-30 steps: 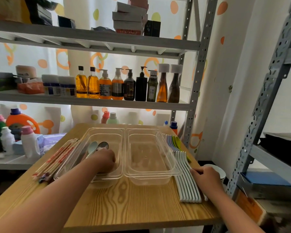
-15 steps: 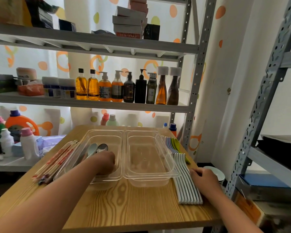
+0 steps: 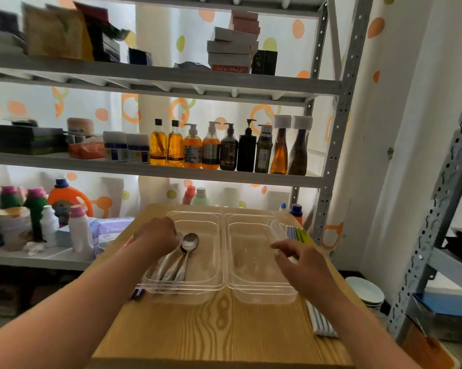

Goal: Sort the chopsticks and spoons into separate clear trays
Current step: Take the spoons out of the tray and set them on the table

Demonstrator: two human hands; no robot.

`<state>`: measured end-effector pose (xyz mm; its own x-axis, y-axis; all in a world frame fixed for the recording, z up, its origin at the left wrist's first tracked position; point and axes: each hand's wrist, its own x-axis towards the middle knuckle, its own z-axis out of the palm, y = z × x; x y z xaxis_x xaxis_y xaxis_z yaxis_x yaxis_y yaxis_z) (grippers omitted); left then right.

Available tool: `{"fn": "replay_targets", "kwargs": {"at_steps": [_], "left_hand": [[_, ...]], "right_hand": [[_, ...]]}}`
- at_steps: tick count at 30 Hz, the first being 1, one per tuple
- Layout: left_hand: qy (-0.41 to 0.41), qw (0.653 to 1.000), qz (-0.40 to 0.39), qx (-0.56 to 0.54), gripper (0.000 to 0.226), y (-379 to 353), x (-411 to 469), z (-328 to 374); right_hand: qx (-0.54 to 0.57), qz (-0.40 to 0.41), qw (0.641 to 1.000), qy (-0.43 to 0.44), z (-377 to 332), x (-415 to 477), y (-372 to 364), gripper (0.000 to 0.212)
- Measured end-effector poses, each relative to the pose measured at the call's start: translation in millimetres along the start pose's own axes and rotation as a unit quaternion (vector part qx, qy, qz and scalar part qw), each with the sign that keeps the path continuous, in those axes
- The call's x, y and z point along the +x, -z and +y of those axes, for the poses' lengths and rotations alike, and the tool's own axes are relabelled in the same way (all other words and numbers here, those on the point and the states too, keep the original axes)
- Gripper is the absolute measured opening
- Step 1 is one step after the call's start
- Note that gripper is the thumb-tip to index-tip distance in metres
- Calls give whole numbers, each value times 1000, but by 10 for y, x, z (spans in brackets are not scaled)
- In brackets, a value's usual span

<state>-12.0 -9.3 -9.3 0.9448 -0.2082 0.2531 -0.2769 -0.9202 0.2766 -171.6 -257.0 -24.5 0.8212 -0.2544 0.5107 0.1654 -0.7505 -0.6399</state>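
Two clear trays stand side by side on the wooden table. The left tray point(image 3: 211, 278) holds a few metal spoons point(image 3: 189, 243) with their bowls at the far end. My left hand point(image 3: 155, 235) hangs over that tray's far left rim with its fingers curled down beside the spoon bowls; what it grips is hidden. The right tray point(image 3: 253, 286) has nothing in it. Above its right rim hovers my right hand point(image 3: 297, 259), fingers apart and holding nothing. White utensils point(image 3: 321, 324) and coloured ones point(image 3: 299, 233) lie along the table's right edge. Dark chopstick ends point(image 3: 138, 293) poke out under my left arm.
The wooden table point(image 3: 211, 331) sits against a metal shelf unit with a row of bottles point(image 3: 219, 150) above. Detergent bottles point(image 3: 64, 203) and a tissue pack point(image 3: 110, 230) stand to the left. Stacked white bowls point(image 3: 368, 291) sit low at the right, beside another shelf post.
My left hand slid from the near end of the left tray to its far left rim. My right hand lifted off the white utensils and moved left, over the right tray's rim.
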Motion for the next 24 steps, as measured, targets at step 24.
{"fn": "replay_targets", "kwargs": {"at_steps": [24], "left_hand": [[10,955,-69,287,36,-270,-116,111]], "right_hand": [[-5,-106,992,62,-412,-104,-528,20]]}}
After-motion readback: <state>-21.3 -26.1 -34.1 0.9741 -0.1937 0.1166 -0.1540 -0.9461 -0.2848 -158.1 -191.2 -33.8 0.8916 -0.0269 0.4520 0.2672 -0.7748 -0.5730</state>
